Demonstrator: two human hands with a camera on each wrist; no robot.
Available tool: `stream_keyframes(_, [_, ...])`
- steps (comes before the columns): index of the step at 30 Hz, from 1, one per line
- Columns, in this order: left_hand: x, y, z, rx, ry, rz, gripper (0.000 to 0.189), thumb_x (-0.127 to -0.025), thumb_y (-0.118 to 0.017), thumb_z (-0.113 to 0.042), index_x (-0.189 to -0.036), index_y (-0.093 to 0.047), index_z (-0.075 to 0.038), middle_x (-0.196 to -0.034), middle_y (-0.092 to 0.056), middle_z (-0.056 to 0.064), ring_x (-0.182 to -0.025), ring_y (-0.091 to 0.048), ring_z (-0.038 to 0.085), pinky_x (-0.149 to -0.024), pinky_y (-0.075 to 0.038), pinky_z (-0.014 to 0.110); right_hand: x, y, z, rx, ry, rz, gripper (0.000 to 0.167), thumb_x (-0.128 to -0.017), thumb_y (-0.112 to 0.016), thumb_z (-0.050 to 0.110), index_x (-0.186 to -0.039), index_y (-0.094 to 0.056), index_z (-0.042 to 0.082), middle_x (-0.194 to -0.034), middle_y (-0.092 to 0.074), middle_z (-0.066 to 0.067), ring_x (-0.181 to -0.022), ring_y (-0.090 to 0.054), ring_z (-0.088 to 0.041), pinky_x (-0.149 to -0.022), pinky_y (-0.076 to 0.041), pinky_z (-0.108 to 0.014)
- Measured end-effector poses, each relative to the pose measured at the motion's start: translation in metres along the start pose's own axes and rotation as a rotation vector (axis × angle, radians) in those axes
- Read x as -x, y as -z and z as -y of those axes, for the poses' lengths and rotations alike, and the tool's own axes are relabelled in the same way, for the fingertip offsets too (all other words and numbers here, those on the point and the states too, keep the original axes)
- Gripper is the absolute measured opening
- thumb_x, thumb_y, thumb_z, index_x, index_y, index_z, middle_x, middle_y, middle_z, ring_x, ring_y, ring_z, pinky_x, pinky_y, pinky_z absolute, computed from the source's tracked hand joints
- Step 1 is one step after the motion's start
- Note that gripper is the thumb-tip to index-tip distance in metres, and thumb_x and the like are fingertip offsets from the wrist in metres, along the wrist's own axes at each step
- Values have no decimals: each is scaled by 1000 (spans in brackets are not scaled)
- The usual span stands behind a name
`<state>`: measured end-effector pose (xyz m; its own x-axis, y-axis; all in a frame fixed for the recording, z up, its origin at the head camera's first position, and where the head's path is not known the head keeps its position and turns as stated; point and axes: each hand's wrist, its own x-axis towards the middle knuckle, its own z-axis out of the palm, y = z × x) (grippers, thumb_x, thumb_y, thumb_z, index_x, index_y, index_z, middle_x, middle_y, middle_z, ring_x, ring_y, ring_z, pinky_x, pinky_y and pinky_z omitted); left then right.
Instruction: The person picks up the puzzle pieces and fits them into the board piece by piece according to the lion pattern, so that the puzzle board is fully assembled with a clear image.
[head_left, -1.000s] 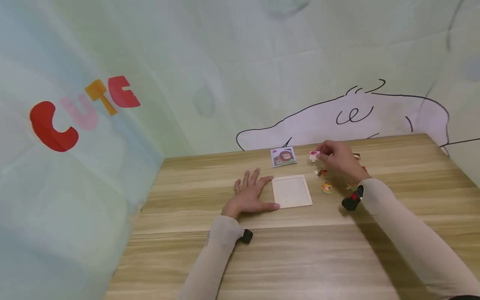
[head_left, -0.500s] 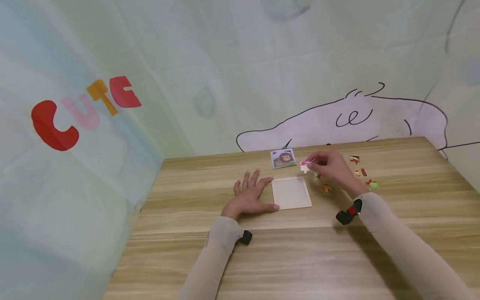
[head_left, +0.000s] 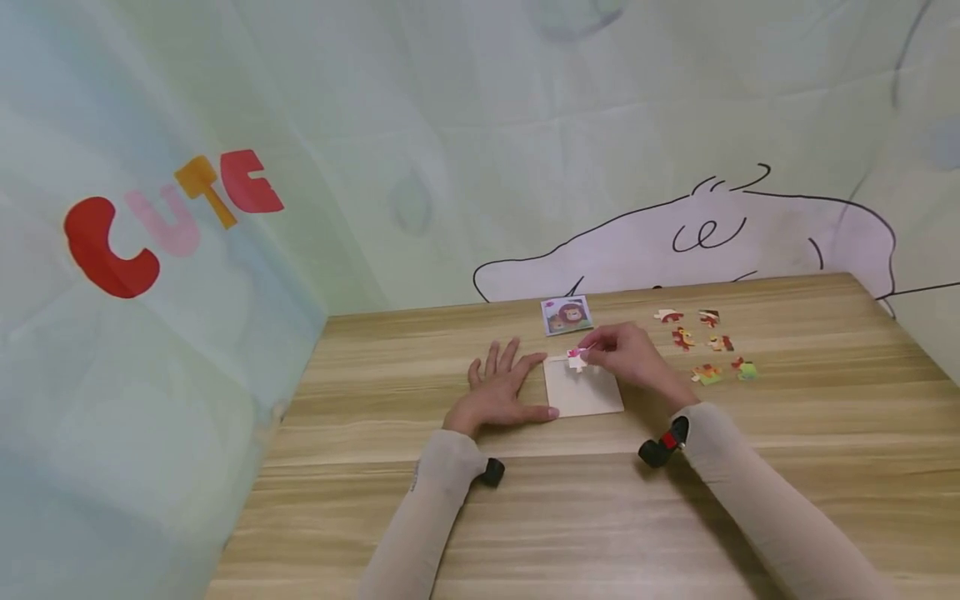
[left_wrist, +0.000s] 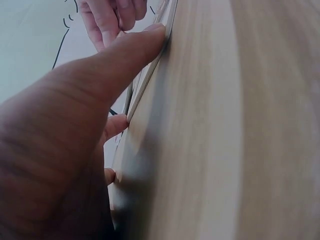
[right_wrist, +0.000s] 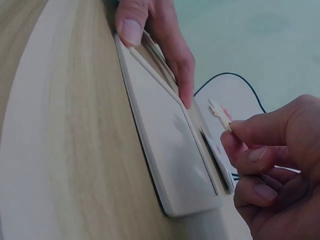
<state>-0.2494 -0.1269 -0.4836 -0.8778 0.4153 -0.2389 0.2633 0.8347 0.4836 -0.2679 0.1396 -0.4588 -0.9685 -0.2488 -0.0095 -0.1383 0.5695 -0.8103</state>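
Left hand (head_left: 498, 400) braces the tray (head_left: 585, 398) while right hand (head_left: 628, 357) pinches a puzzle piece (head_left: 576, 360)

From where I stand, the person's left hand lies spread on the table (head_left: 525, 525), thumb at the tray's near left corner and index finger at the far left one. I take this as a way to stop the thin tray sliding, with the palm well out of the other hand's way.

The right hand pinches the puzzle piece between thumb and index fingertip, raised off the tray near its far side; exactly which spot it hangs over, I cannot tell. Gripping it by one edge seems sensible, since most of the pink-and-white print shows.

Beyond the tray leans nothing: the lion picture card (head_left: 566, 315) lies flat, its picture facing up, presumably so it can be glanced at. To the right, six loose pieces (head_left: 720, 343) lie apart in two rough columns, probably spaced that way so each can be picked up singly.
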Motion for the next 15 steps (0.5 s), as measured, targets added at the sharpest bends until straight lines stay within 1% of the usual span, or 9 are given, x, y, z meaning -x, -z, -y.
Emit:
stream_keyframes(4, [1,-1,-3,-2,0,1,98,-86,-75,-71,-168,-28,-45,-184,11,4,-169,21,38,-131,11,71,-1,-7,3,2,-51,36,17,-100,-72,14,-112,-79,4,-96,-73,-11,-87,-59,-21,-73,-45,-29])
stream_keyframes(7, [3,-1,-7,-7,-6,2,98,-87,-76,-70,-168,-28,-44,-184,9,6,-169,20,39,-131,10,71,-2,-12,5,20,-75,41,17,-100,-73,13,-112,-79,4,-96,-72,-11,-87,-59,-21,-74,-45,-30])
stream_keyframes(11, [5,1,-6,-7,-21,-7,98,-87,-75,-71,-168,-29,-43,-184,8,8,-169,18,41,-130,11,73,-6,-19,6,25,-93,44,17,-99,-73,13,-112,-78,4,-98,-73,-12,-86,-60,-21,-72,-46,-28])
stream_keyframes(15, [4,3,-4,-15,-23,-11,98,-87,-74,-73,-168,-29,-42,-184,7,10,-169,17,43,-129,10,74,-11,-24,10,15,-155,49,17,-99,-73,15,-114,-75,6,-102,-72,-12,-88,-61,-22,-71,-47,-28])
